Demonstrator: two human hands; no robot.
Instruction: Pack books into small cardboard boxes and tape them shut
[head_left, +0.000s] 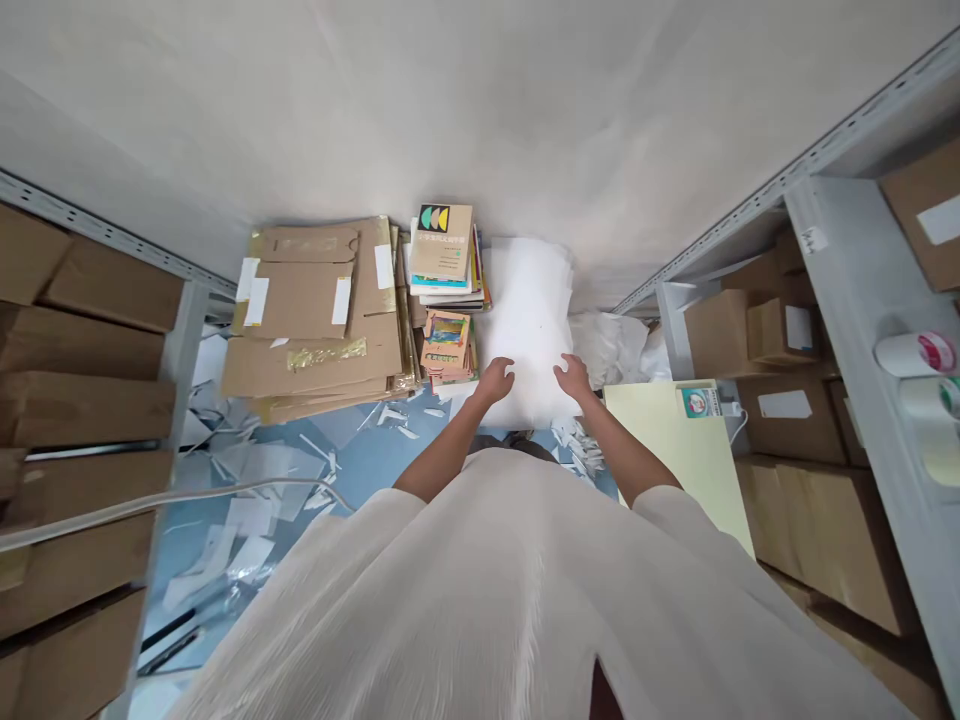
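A stack of white, thin packing sheets (531, 310) lies in front of me against the wall, its edges uneven. My left hand (496, 381) rests at the left side of the sheets, fingers bent a little and thumb apart. At the right side my right hand (574, 378) touches them in the same way, fingertips pointing inward. Neither hand is visibly closed round anything. Beside the left hand stands a pile of small books (447, 340) with an orange-pink cover on top. Behind it is a taller pile of books (442, 245) under a tan cover.
Flattened cardboard boxes (311, 300) are stacked on the left. Paper scraps (262, 480) litter the blue floor. Shelves of brown boxes flank me, and a white cable (225, 488) crosses at left. Clear plastic wrap (611, 345) and a pale yellow board (667, 440) are at right.
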